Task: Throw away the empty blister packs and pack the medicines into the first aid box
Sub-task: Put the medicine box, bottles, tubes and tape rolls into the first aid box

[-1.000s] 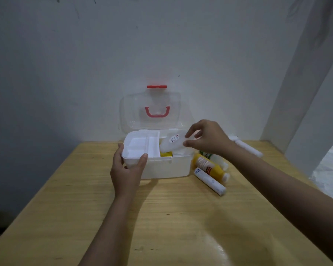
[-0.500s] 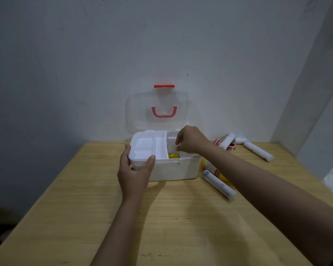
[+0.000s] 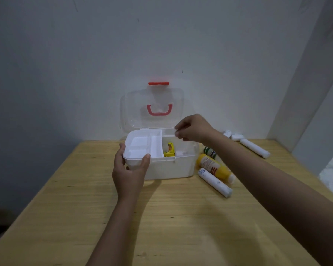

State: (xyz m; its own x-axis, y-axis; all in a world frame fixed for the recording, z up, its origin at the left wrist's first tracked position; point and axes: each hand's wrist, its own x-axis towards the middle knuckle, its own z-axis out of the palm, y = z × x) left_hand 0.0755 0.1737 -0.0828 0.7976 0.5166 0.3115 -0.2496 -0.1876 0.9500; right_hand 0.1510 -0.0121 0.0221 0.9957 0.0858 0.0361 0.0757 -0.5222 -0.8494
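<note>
Left hand point(image 3: 130, 169) clamps the box point(image 3: 169, 167) corner; right hand point(image 3: 193, 128), fingers pinched together, apparently empty. Bottle point(image 3: 213, 167): light, smooth, likely to roll; grasp mid-body.

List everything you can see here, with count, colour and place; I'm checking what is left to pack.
first aid box: one, white, back middle of the table, open
lid: one, clear with red handle and latch, standing up against the wall
tray: one, white, sitting in the left half of the box
small carton: one, yellow, inside the box, right of the tray
yellow bottle: one, yellow with white cap, lying right of the box
green-striped bottle: one, white and green, behind the yellow bottle, partly hidden
near roll: one, white, in front of the yellow bottle
far rolls: about three, white, back right of the table
table: one, light wood
left hand: grip on the tray's front left corner
right hand: over the box's right half, fingers curled
</note>
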